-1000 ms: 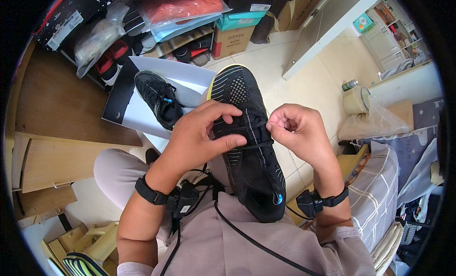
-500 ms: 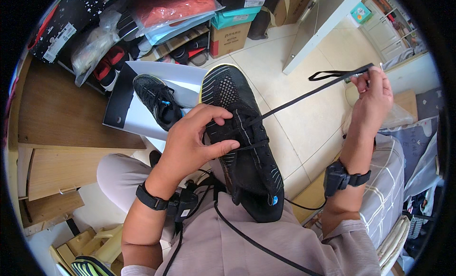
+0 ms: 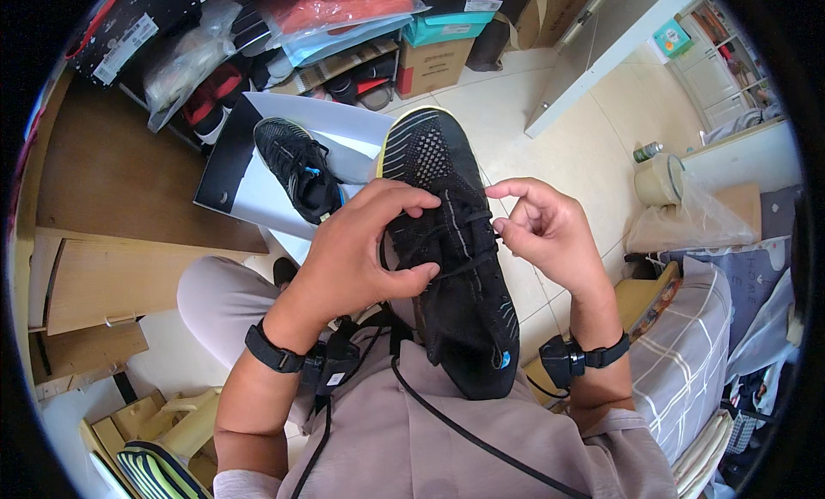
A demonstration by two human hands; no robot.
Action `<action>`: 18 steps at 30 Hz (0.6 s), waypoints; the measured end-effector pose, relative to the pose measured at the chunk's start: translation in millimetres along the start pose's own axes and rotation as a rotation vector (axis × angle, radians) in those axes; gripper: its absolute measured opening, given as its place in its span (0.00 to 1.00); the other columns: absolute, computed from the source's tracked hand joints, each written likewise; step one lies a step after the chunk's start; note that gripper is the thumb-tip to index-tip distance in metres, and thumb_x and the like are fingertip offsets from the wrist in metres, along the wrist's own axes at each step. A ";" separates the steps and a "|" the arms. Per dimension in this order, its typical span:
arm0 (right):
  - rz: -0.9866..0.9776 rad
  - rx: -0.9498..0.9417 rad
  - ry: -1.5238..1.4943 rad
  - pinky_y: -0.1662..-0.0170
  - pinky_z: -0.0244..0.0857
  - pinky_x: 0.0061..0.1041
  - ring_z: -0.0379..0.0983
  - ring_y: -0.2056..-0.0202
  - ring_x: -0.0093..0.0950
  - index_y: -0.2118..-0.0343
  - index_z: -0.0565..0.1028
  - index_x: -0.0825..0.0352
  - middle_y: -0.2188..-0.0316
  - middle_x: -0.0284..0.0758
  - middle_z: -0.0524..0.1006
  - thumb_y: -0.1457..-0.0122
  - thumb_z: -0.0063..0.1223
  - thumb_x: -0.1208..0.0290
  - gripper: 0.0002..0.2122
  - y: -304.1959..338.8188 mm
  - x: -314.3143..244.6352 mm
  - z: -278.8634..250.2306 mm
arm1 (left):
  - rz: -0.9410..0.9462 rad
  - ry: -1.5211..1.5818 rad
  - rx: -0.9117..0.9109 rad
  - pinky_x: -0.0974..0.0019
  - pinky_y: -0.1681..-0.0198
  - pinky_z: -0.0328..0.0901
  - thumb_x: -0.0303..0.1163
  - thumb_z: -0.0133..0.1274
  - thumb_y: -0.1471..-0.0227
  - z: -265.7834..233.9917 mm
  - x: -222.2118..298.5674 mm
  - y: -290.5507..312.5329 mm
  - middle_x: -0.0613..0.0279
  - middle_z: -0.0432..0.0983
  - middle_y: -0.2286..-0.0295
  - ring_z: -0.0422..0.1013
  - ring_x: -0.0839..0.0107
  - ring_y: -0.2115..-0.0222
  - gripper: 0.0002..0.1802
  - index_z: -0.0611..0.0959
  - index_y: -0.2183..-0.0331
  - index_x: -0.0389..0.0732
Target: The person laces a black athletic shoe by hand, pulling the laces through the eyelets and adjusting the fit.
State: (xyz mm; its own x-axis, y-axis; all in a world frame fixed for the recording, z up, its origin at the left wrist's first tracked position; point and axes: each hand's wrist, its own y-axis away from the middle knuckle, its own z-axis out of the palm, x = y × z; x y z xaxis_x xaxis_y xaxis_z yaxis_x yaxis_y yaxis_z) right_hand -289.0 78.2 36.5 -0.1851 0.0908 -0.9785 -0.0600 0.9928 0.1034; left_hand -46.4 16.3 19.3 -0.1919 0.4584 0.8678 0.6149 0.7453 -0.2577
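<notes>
A black sneaker [image 3: 451, 263] with a yellow sole edge lies over my lap, toe pointing away. My left hand [image 3: 357, 250] grips its left side, thumb and index finger spread over the laces [image 3: 466, 216]; its other fingers are partly hidden. At the shoe's right edge is my right hand [image 3: 550, 237], index finger stretched out and thumb apart from it, the other fingers curled. I see no lace between those two fingertips. A second black sneaker [image 3: 296, 168] sits in an open shoebox [image 3: 239, 198] beyond my left hand.
Behind the box stands a shoe rack with bagged items [image 3: 339, 5], beside a brown carton [image 3: 434, 65]. A white door [image 3: 593, 57] stands ajar at the far right. A lidded bin [image 3: 660, 181] and a plaid-covered seat [image 3: 679, 344] are on the right, a wooden cabinet [image 3: 142, 284] on the left.
My right hand has come down and left from far out, where it held the stretched lace, to the shoe's right edge. The long lace no longer shows stretched out. My left hand keeps its grip.
</notes>
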 end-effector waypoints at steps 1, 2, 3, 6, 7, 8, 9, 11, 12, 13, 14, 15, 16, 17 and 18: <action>-0.020 0.020 0.103 0.76 0.56 0.11 0.60 0.80 0.09 0.60 0.75 0.69 0.84 0.21 0.67 0.46 0.57 0.80 0.10 -0.1 -0.4 0.2 | -0.002 0.001 0.007 0.75 0.68 0.59 0.30 0.68 0.70 -0.2 1.0 0.8 0.65 0.71 0.63 0.66 0.75 0.66 0.33 0.78 0.56 0.43; -0.040 0.040 0.206 0.75 0.56 0.12 0.60 0.80 0.10 0.61 0.74 0.70 0.84 0.22 0.67 0.47 0.57 0.80 0.10 -0.1 -0.8 0.7 | -0.031 0.002 0.006 0.75 0.68 0.59 0.32 0.68 0.70 -0.7 3.2 1.3 0.64 0.71 0.63 0.66 0.75 0.66 0.34 0.77 0.55 0.43; -0.040 0.037 0.211 0.75 0.56 0.12 0.60 0.80 0.10 0.61 0.74 0.70 0.84 0.22 0.67 0.47 0.57 0.80 0.10 -0.2 -1.2 1.4 | -0.058 0.004 0.005 0.74 0.68 0.59 0.33 0.69 0.71 -1.1 5.7 1.1 0.64 0.71 0.63 0.66 0.75 0.66 0.35 0.77 0.55 0.43; -0.055 0.075 0.253 0.76 0.57 0.14 0.61 0.80 0.11 0.63 0.74 0.71 0.84 0.23 0.67 0.47 0.56 0.80 0.08 -0.6 1.1 4.5 | -0.083 -0.016 0.016 0.72 0.68 0.60 0.36 0.70 0.72 0.5 13.5 0.0 0.62 0.70 0.63 0.67 0.72 0.66 0.37 0.77 0.54 0.43; -0.072 0.109 0.274 0.76 0.58 0.14 0.61 0.80 0.11 0.65 0.75 0.71 0.84 0.24 0.68 0.47 0.56 0.80 0.07 -0.8 3.5 6.2 | -0.082 -0.014 0.016 0.72 0.68 0.60 0.36 0.70 0.72 2.6 15.5 0.4 0.62 0.70 0.63 0.67 0.72 0.66 0.37 0.77 0.54 0.43; -0.089 0.144 0.294 0.76 0.58 0.14 0.61 0.80 0.11 0.66 0.75 0.71 0.84 0.24 0.68 0.47 0.56 0.79 0.05 -1.1 4.4 8.0 | -0.042 -0.080 0.058 0.70 0.65 0.61 0.35 0.69 0.71 5.1 17.6 1.5 0.61 0.70 0.63 0.67 0.69 0.65 0.37 0.77 0.54 0.43; -0.087 0.149 0.294 0.76 0.58 0.14 0.61 0.80 0.11 0.66 0.75 0.71 0.84 0.24 0.68 0.47 0.56 0.79 0.05 -1.6 4.1 10.7 | -0.001 -0.147 0.095 0.67 0.63 0.61 0.35 0.69 0.71 6.8 18.9 2.6 0.60 0.71 0.62 0.68 0.66 0.64 0.36 0.76 0.54 0.43; -0.194 0.184 0.358 0.76 0.58 0.16 0.62 0.81 0.13 0.69 0.75 0.71 0.85 0.27 0.68 0.47 0.56 0.78 0.04 -3.6 2.1 15.7 | 0.097 -0.215 0.135 0.65 0.61 0.61 0.33 0.67 0.69 6.4 16.4 6.9 0.58 0.71 0.61 0.68 0.63 0.62 0.34 0.77 0.54 0.44; -0.191 0.189 0.353 0.76 0.58 0.16 0.62 0.81 0.13 0.69 0.75 0.71 0.85 0.27 0.68 0.47 0.56 0.78 0.04 -5.0 1.1 15.9 | 0.192 -0.286 0.175 0.62 0.58 0.61 0.30 0.65 0.66 4.6 16.5 9.1 0.57 0.72 0.60 0.68 0.60 0.61 0.32 0.77 0.54 0.44; -0.218 0.160 0.401 0.76 0.59 0.18 0.63 0.81 0.16 0.71 0.75 0.70 0.85 0.29 0.69 0.49 0.56 0.78 0.04 -7.4 -0.7 15.1 | 0.251 -0.291 0.086 0.60 0.55 0.60 0.23 0.58 0.63 0.0 21.7 12.1 0.56 0.73 0.56 0.67 0.57 0.60 0.28 0.78 0.55 0.46; -0.246 0.129 0.449 0.77 0.60 0.20 0.65 0.82 0.19 0.72 0.75 0.70 0.85 0.32 0.69 0.50 0.56 0.78 0.03 -10.0 -3.1 14.0 | 0.359 -0.350 -0.034 0.60 0.55 0.61 0.19 0.54 0.65 -3.7 25.4 13.8 0.58 0.73 0.54 0.68 0.58 0.60 0.30 0.78 0.54 0.47; -0.245 0.132 0.440 0.77 0.60 0.20 0.65 0.82 0.19 0.72 0.75 0.70 0.85 0.32 0.69 0.50 0.56 0.78 0.03 -13.0 -6.0 13.8 | 0.376 -0.304 -0.144 0.60 0.56 0.61 0.19 0.53 0.66 -2.5 31.2 16.7 0.60 0.72 0.53 0.68 0.58 0.59 0.32 0.78 0.53 0.48; -0.269 0.094 0.499 0.77 0.59 0.17 0.63 0.82 0.17 0.73 0.75 0.70 0.85 0.29 0.68 0.51 0.56 0.79 0.02 -16.0 -9.9 13.3 | 0.392 -0.257 -0.254 0.60 0.56 0.62 0.18 0.52 0.67 0.6 38.3 20.4 0.62 0.72 0.52 0.68 0.58 0.58 0.34 0.77 0.52 0.49; -0.293 0.054 0.558 0.78 0.57 0.15 0.61 0.81 0.14 0.75 0.75 0.71 0.85 0.27 0.67 0.51 0.56 0.81 0.01 -18.8 -13.3 12.7 | 0.417 -0.281 -0.267 0.60 0.56 0.63 0.20 0.54 0.69 2.6 46.8 23.8 0.66 0.73 0.52 0.68 0.58 0.56 0.35 0.78 0.52 0.50; -0.297 0.059 0.547 0.78 0.57 0.15 0.61 0.81 0.14 0.75 0.75 0.71 0.85 0.27 0.67 0.51 0.56 0.81 0.01 -21.4 -17.3 12.1 | 0.415 -0.290 -0.275 0.60 0.56 0.63 0.20 0.54 0.69 1.8 55.8 26.3 0.66 0.73 0.52 0.68 0.58 0.56 0.35 0.78 0.52 0.50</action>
State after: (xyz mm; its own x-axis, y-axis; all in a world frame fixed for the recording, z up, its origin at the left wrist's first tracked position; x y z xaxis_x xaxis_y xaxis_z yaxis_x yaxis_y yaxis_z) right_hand -272.7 56.3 49.0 -0.6455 -0.2278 -0.7290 -0.1353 0.9735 -0.1845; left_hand -42.2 62.3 60.1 -0.0701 0.8289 0.5550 0.8522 0.3389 -0.3985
